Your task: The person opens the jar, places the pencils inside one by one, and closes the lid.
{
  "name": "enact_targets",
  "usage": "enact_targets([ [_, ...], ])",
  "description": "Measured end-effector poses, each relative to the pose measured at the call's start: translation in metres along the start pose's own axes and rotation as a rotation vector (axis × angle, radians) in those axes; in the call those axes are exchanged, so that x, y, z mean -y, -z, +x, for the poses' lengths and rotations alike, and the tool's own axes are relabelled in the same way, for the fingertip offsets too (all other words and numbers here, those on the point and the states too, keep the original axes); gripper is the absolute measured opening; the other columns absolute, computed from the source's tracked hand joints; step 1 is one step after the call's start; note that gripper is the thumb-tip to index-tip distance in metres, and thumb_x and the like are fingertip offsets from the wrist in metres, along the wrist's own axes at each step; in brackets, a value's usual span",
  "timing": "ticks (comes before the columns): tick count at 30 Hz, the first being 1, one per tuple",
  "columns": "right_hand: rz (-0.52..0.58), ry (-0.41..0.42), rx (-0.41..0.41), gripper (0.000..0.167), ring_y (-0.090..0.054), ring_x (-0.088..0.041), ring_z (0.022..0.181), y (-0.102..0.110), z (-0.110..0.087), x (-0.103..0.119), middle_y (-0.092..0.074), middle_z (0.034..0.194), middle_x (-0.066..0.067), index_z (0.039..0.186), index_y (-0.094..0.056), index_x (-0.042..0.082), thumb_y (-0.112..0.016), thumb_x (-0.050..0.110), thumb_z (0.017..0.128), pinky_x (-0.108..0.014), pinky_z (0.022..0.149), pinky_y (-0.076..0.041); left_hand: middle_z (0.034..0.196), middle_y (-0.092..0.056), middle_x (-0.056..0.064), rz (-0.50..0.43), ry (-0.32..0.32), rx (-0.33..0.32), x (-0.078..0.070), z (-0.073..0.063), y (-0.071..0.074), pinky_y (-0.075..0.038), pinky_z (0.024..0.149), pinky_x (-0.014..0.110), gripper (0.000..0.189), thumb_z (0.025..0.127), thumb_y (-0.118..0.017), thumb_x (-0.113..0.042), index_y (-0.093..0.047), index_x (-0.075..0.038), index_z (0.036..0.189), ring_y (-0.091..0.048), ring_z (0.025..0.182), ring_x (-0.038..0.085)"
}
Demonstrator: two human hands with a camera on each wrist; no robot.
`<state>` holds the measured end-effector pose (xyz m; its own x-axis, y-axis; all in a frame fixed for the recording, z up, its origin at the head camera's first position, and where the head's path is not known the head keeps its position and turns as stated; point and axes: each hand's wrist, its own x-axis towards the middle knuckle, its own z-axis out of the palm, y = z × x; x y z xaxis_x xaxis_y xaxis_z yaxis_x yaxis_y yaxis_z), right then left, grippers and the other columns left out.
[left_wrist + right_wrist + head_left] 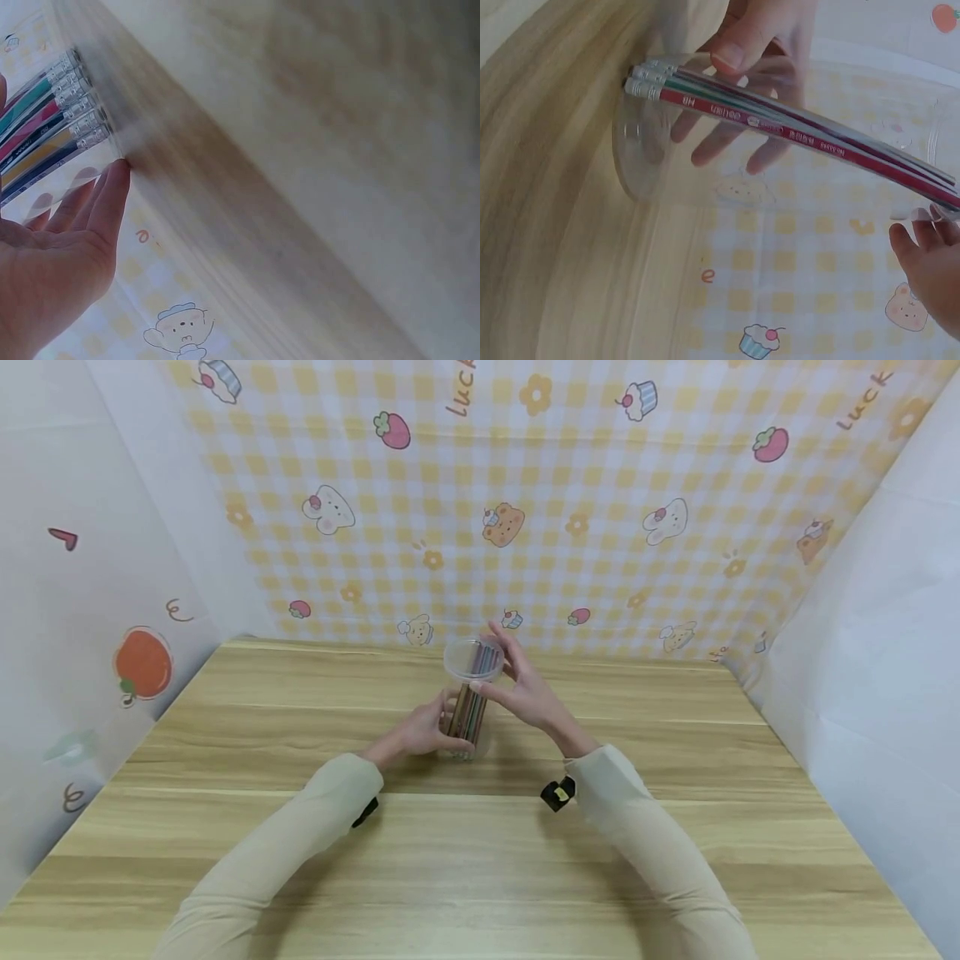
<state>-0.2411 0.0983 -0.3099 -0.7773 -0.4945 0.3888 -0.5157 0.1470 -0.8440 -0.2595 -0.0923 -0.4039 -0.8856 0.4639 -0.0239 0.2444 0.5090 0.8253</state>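
Note:
A clear plastic jar (641,150) stands on the table, tilted a little, with several pencils (468,714) leaning inside it. Their metal-capped ends point down at the jar's base. My left hand (423,728) grips the lower wall, thumb in front and fingers behind. Around the round clear top, my right hand (531,695) holds the rim between its thumb and fingers; whether a lid sits there I cannot tell. The right wrist view shows red and green pencils through the wall, and the left wrist view shows teal, pink and yellow ones.
The wood-grain table (480,877) spreads out on all sides of the jar. Behind it rises a yellow checked cloth (577,560) with cartoon prints. White sheets hang at the left (45,635) and right (885,635).

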Motion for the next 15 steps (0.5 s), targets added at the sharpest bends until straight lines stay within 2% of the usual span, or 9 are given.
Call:
enact_targets([
  [7,-0.025,-0.012,-0.100,0.069,-0.029,-0.023,0.123,-0.0069,0.0003,0.0019,-0.026,0.139,-0.014,0.135,-0.025,0.002,-0.063,0.001,0.078,-0.043,0.097,-0.028,0.120,-0.048,0.017,0.005,-0.004,-0.002,0.0012,0.0017,0.0001,-0.036,0.090,0.043,0.087,0.065,-0.078,-0.031,-0.026,-0.012,0.132,-0.048,0.106,0.028],
  [15,-0.055,-0.026,-0.110,0.074,-0.035,-0.025,0.117,-0.0070,0.0007,0.0035,-0.036,0.129,-0.018,0.136,-0.024,0.003,-0.066,0.002,0.076,-0.045,0.094,-0.031,0.119,-0.048,0.019,0.022,-0.016,0.008,0.0022,0.0019,-0.0001,-0.037,0.089,0.042,0.083,0.067,-0.077,-0.028,-0.027,-0.011,0.130,-0.048,0.104,0.028],
])
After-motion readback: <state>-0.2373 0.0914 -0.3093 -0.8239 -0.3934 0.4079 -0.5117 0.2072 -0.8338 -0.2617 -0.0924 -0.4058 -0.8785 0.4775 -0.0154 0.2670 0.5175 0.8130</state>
